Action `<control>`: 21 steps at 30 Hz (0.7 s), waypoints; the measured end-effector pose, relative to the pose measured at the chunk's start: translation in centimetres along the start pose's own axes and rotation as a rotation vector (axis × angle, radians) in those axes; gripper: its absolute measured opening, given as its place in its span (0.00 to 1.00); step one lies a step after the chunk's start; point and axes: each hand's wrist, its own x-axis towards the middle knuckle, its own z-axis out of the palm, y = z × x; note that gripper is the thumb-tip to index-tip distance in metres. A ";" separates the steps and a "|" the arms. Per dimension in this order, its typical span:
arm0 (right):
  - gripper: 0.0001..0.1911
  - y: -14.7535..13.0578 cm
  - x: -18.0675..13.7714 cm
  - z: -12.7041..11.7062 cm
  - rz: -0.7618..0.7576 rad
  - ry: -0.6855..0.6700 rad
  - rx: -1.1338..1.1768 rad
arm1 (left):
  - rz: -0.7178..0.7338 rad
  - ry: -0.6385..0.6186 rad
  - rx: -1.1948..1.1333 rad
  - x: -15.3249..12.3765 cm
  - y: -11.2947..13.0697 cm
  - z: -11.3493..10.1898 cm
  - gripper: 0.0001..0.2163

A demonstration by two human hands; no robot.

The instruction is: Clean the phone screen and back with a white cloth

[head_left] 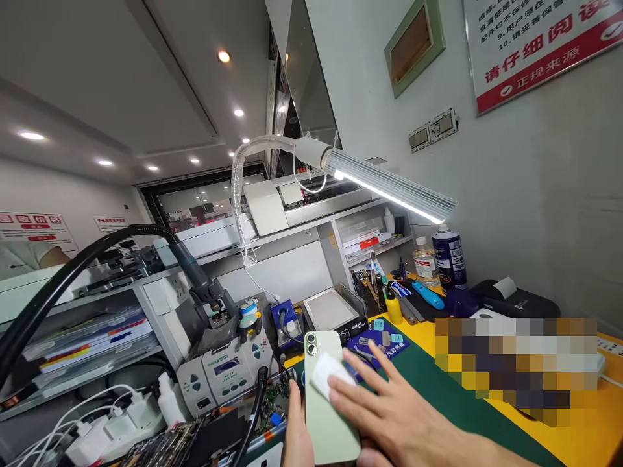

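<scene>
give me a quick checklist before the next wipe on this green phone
1. Left hand grips the green phone by its edge: ok.
2. White cloth pad sits under the right hand fingertips, on the phone's back: ok.
3. Camera lenses uncovered by the pad: ok.
4. Phone held above the green mat: ok.
5. Pad damp or dry: cannot tell.
6. Lamp lit over the bench: ok.

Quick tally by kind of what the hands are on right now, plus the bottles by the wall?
Green phone: 1
White wipe pad: 1
Bottles by the wall, one clear, one dark blue: 2
Small yellow bottle: 1
Total: 5
</scene>
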 end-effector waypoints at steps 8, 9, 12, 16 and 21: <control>0.33 1.5 1.4 -2.3 0.201 -0.007 0.091 | -0.141 -0.032 0.080 0.2 -1.2 -0.7 0.40; 0.33 1.4 1.7 -2.6 0.218 0.007 0.094 | -0.148 -0.047 0.087 0.2 -1.2 -0.6 0.43; 0.35 0.7 1.8 -2.8 0.152 -0.069 0.170 | -0.077 -0.045 0.061 0.4 -0.9 -0.6 0.35; 0.32 0.9 1.9 -3.1 0.113 -0.109 0.180 | -0.085 -0.036 0.049 0.3 -0.8 -0.5 0.31; 0.31 2.4 2.3 -4.1 0.198 -0.014 0.078 | -0.163 -0.060 0.078 0.0 -1.2 0.0 0.44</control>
